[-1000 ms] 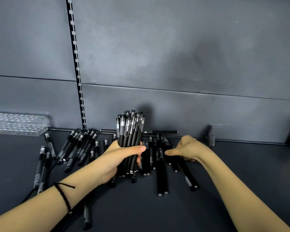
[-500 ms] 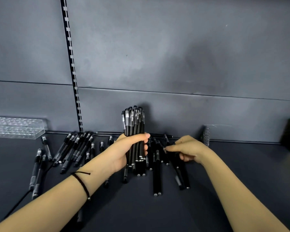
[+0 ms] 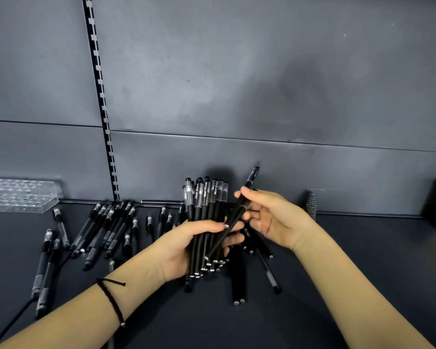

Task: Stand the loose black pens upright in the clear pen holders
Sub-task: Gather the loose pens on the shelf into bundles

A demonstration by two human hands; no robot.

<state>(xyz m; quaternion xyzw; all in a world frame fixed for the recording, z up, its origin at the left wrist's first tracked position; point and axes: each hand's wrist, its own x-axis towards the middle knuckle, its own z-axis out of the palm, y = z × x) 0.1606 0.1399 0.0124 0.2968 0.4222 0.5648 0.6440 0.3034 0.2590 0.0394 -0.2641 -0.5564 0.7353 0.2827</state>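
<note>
Dark shelf (image 3: 363, 273), left hand (image 3: 186, 245) around pen bundle (image 3: 204, 205) with white "TEST" lettering, right hand (image 3: 275, 217) around single pen (image 3: 249, 180).

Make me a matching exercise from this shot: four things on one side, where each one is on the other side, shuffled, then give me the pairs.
Things:
1. bundle of pens
2. single pen
3. clear pen holder
4. loose pens

Places:
A. pinched at a tilt in the right hand
B. standing at the far left of the shelf
C. gripped upright in the left hand
D. lying flat on the dark shelf

Pairs: 1-C, 2-A, 3-B, 4-D.
</note>
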